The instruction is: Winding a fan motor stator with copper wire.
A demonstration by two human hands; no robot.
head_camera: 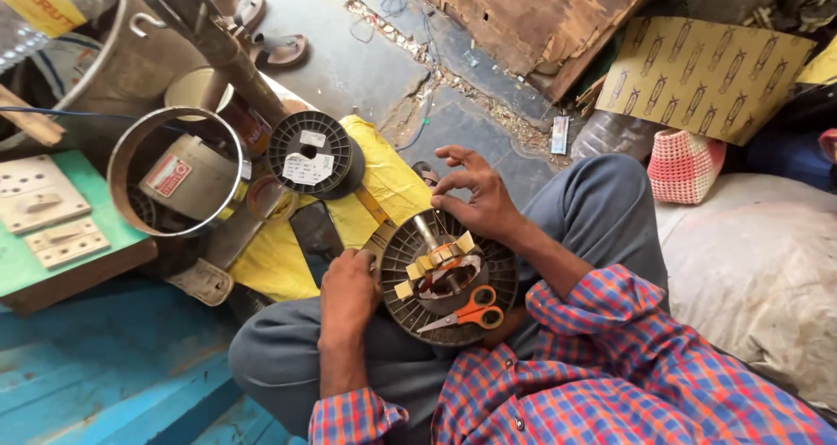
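A round dark fan motor (488,310) rests on my lap, with copper windings, yellow paper strips and a steel shaft (427,231) at its centre. Orange-handled scissors (471,310) lie on its face. My left hand (349,292) grips the motor's left rim. My right hand (475,197) is at the far rim. Its thumb and forefinger pinch a thin wire beside the shaft, and its other fingers are spread.
A black wire spool (309,156) sits on a yellow cloth (384,179) just beyond the motor. A metal ring housing (179,170), a steel pot (113,57) and a green board (26,262) with switch plates stand on the left. A pink woven bag (684,166) is on the right.
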